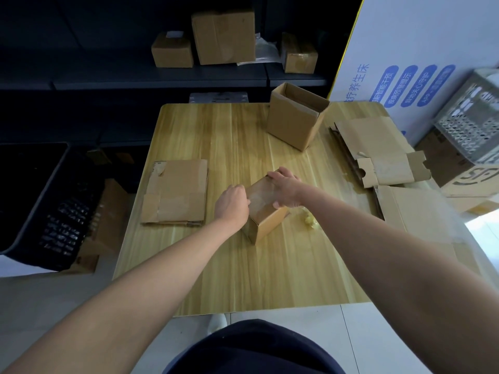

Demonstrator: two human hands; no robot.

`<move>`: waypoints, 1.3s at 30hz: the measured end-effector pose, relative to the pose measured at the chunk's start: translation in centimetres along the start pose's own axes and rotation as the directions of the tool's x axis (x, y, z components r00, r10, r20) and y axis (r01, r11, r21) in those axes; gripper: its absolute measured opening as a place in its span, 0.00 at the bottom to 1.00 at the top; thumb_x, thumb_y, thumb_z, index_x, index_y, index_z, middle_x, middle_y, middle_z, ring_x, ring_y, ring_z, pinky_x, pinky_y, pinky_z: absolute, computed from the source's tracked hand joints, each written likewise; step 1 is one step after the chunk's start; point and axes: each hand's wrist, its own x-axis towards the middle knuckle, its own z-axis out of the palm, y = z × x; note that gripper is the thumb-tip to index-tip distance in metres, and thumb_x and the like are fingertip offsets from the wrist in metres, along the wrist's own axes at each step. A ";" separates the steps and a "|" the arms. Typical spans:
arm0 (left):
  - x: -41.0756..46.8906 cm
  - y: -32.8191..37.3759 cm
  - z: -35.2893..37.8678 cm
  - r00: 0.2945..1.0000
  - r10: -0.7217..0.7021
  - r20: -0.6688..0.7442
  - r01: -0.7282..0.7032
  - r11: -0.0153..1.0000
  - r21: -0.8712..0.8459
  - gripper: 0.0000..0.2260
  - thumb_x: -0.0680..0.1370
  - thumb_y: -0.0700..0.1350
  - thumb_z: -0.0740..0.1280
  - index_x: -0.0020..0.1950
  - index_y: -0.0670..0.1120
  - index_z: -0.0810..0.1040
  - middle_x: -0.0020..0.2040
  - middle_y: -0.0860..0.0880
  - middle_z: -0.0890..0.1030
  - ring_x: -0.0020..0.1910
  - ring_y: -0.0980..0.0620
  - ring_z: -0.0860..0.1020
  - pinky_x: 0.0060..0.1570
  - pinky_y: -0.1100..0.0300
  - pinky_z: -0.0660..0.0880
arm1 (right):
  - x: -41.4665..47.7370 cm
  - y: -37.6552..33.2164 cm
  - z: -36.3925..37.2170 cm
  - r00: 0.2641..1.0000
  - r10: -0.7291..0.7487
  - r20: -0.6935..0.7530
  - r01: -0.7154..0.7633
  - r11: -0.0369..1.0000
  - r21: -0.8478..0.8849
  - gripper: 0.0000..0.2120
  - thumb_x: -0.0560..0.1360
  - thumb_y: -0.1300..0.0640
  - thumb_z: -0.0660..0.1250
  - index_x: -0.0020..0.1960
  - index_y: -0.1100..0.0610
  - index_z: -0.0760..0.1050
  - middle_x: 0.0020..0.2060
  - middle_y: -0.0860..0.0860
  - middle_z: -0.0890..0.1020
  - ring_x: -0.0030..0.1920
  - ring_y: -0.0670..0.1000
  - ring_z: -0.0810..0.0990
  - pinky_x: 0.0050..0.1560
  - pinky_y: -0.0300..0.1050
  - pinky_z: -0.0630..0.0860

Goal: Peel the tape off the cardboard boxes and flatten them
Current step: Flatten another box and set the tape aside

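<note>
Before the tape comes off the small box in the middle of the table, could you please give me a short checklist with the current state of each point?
1. Small box braced by right hand: ok.
2. Left hand at the taped top's edge: ok.
3. Tape end actually pinched: cannot tell, the fingers hide it.
4. Bare table in front for flattening: ok.
5. Flattened box on the left lies apart from the work: ok.
6. Open box at the far side stands clear: ok.
</note>
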 end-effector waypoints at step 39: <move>2.0 -2.2 -0.4 0.926 0.266 0.267 -0.135 0.895 -0.425 0.08 0.74 0.36 0.69 0.38 0.47 0.77 0.45 0.52 0.76 0.46 0.53 0.74 0.49 0.63 0.71 | -1.4 -1.3 -1.0 1.000 -0.016 0.025 0.018 0.992 -0.122 0.40 0.75 0.57 0.68 0.78 0.54 0.48 0.76 0.50 0.47 0.74 0.61 0.51 0.71 0.57 0.60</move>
